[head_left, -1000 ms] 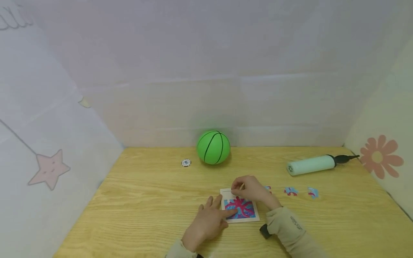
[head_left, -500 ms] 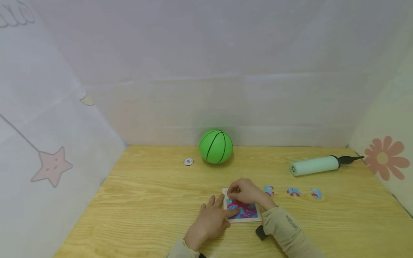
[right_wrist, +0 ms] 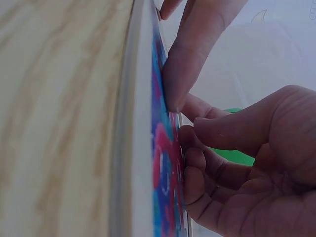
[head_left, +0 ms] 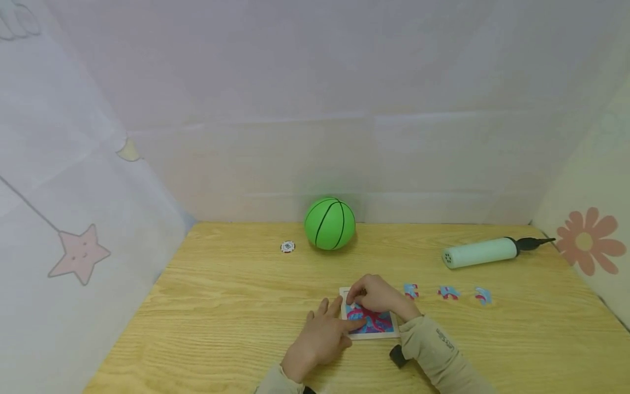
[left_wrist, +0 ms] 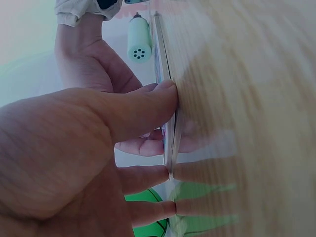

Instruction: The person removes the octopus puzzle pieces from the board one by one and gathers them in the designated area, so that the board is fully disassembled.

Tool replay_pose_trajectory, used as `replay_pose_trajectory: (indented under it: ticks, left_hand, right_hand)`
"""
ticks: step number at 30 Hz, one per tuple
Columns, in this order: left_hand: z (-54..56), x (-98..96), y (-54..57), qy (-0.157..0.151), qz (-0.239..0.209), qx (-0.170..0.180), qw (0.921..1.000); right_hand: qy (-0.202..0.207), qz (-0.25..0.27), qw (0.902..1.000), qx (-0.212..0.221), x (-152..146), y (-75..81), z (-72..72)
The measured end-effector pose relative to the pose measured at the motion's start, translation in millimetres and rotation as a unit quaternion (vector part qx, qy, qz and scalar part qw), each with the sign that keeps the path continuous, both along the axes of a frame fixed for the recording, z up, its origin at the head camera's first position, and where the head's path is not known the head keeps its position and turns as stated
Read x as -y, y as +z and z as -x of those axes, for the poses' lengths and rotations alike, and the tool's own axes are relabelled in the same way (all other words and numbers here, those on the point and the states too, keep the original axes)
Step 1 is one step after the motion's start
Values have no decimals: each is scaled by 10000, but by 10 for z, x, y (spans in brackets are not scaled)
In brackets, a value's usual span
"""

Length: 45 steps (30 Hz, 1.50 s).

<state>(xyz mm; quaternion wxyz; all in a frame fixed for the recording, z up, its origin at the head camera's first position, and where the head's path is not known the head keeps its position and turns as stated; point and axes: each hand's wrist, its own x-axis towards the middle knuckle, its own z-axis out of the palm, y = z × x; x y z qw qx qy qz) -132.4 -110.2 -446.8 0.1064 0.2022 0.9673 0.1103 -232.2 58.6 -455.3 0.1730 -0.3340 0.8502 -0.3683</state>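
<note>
Puzzle tray lies flat nr. the tabletop's middle, btwn both hands; pink/blue pic partly covered, upper part mostly hidden under R hand. L hand isn't gripping: fingers spread, index pressing on the pic, others at tray's L rim. R fingers curled, tips touching the pic; can't tell if a pc is pinched btwn them. Forearms cut off at bottom of head view; lettering on R sleeve too blurred to read.

Three loose pcs sit in a row R of R wrist, apart from tray. Wood tabletop runs on from L hand to its L edge; also a strip btwn tray and green ball, w/ chip just L of ball. Pump lies behind pcs, nozzle nr. table's R edge.

L wrist cam adds tray's thin side, fingers mirrored in glossy wood, pump's holed end; ball cut off there. R wrist cam has pic edge-on, ball mostly behind R hand, no pump.
</note>
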Motion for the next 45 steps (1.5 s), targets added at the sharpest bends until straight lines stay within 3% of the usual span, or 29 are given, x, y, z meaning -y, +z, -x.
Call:
replay_pose_trajectory:
  ticks: [13,31,45]
  left_hand:
    - [4,1,16,63,-15,156,9999]
    - [8,2,10,-26,60,-38,10000]
    - [6,6,19,-71,49,36,10000]
  right_hand:
    - [-50,-12,9999,89,9,-9,-6]
    - [0,-106,9999,3,6,17,-22]
    - [137,30,9997,181,-4,46,-59]
